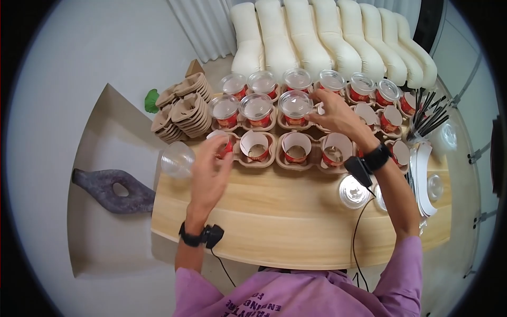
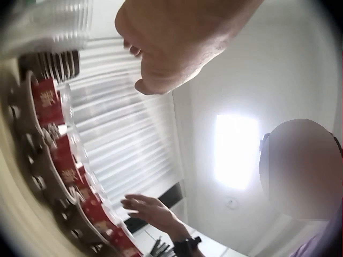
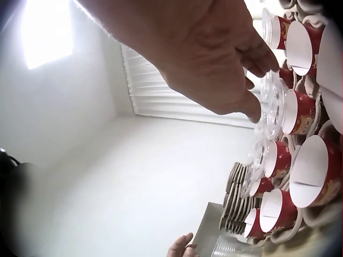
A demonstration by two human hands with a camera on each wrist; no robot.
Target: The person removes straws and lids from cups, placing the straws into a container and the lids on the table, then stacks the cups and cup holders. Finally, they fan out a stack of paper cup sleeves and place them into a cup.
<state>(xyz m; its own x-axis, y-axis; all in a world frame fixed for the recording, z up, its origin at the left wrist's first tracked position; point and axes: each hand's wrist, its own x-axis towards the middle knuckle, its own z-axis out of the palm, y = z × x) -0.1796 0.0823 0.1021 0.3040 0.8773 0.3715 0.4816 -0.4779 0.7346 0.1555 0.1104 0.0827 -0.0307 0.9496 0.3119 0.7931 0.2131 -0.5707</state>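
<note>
My left hand (image 1: 208,171) is raised over the near left of the table, fingers loosely bent and holding nothing. It partly hides a red paper cup (image 1: 227,148) in a brown pulp cup carrier (image 1: 270,159). My right hand (image 1: 338,113) reaches over the middle row, thumb and fingers spread beside a clear lid (image 1: 296,104) on a red cup. In the right wrist view its fingertips overlap the clear lids (image 3: 276,110). The left wrist view shows the right hand (image 2: 153,214) with fingers extended. Near-row cups, such as this red cup (image 1: 296,150), are lidless with white paper standing inside.
Stacked pulp carriers (image 1: 185,108) stand at the back left, near clear plastic cups (image 1: 178,159). Loose clear lids (image 1: 354,191) lie front right. Black straws (image 1: 428,113) and curved white paper pieces (image 1: 423,179) are at the right. A cream sofa (image 1: 322,39) is behind the table.
</note>
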